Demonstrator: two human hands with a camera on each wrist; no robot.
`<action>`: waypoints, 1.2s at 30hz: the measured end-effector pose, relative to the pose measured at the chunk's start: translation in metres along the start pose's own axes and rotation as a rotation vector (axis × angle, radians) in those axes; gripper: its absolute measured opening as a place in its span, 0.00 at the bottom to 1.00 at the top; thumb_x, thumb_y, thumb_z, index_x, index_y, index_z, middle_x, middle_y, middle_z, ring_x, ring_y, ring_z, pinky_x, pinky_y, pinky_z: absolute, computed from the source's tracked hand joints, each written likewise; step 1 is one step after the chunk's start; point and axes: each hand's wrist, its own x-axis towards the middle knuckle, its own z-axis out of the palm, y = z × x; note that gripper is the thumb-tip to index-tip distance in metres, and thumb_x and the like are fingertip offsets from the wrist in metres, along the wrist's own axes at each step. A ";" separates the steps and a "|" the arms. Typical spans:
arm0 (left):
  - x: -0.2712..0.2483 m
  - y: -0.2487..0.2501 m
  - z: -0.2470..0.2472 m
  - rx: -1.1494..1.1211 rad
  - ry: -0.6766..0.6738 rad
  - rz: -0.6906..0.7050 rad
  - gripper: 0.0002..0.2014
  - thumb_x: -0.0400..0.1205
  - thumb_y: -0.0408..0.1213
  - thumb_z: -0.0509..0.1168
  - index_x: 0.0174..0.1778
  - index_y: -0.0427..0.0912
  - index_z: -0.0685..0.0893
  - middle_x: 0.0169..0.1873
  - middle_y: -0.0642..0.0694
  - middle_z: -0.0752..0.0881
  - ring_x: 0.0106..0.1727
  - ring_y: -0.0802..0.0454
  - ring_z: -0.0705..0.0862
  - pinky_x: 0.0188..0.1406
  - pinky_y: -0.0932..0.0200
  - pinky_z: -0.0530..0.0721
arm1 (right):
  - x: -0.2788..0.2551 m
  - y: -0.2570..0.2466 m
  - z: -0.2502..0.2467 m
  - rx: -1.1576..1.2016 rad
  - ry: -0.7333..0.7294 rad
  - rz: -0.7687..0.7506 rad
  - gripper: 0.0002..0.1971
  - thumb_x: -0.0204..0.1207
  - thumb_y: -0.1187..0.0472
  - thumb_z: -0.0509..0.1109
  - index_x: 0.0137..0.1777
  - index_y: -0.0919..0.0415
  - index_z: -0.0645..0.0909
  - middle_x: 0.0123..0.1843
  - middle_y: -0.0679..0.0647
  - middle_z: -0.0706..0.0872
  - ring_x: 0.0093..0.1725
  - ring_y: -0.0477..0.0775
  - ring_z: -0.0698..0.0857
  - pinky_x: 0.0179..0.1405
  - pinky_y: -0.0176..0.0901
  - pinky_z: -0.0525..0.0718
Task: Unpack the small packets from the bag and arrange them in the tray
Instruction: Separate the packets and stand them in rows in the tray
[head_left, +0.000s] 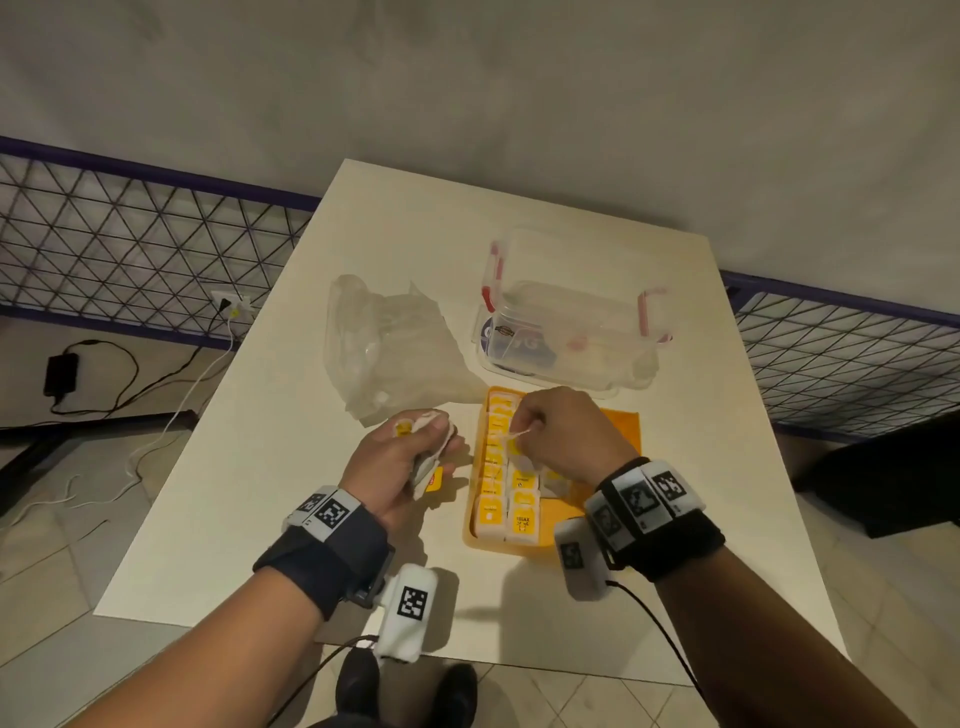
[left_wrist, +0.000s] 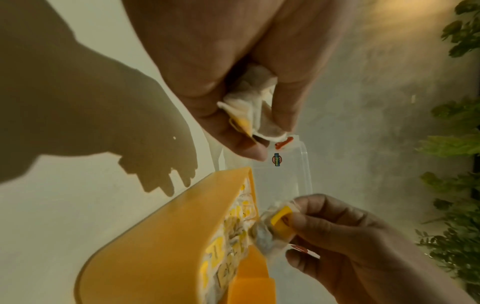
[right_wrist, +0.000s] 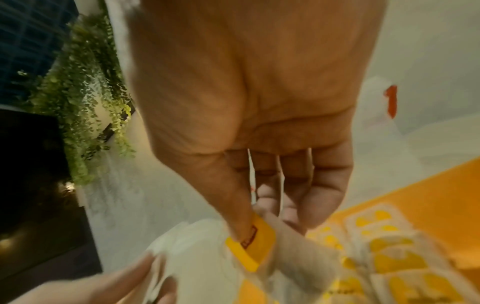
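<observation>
An orange tray lies on the white table, holding rows of small white packets with yellow tags. My left hand hovers just left of the tray and grips a bunch of packets. My right hand is over the tray's middle and pinches one packet by its yellow tag. The crumpled clear plastic bag lies behind the left hand.
A clear plastic box with red clips stands behind the tray. The table edge is close to me. A wire fence and cables are on the floor to the left. Green plants show in the right wrist view.
</observation>
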 end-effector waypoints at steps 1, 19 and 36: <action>0.000 -0.001 -0.002 -0.001 0.002 0.002 0.05 0.80 0.35 0.70 0.50 0.39 0.86 0.38 0.41 0.89 0.41 0.49 0.88 0.36 0.56 0.87 | 0.000 0.005 -0.005 0.019 0.030 -0.002 0.06 0.70 0.66 0.76 0.39 0.53 0.87 0.38 0.44 0.86 0.40 0.44 0.84 0.36 0.33 0.81; -0.018 -0.005 0.034 0.028 -0.204 -0.080 0.12 0.77 0.28 0.70 0.56 0.36 0.85 0.42 0.35 0.89 0.40 0.45 0.90 0.30 0.56 0.87 | -0.017 0.007 -0.015 0.636 0.020 -0.006 0.06 0.72 0.73 0.78 0.43 0.63 0.87 0.39 0.62 0.87 0.29 0.52 0.87 0.33 0.43 0.89; -0.018 -0.007 0.029 0.083 -0.148 -0.031 0.12 0.78 0.28 0.72 0.57 0.34 0.87 0.38 0.35 0.87 0.34 0.49 0.86 0.26 0.58 0.85 | -0.019 0.000 -0.011 0.391 0.022 -0.092 0.02 0.72 0.70 0.77 0.42 0.66 0.87 0.31 0.51 0.86 0.28 0.46 0.85 0.25 0.33 0.78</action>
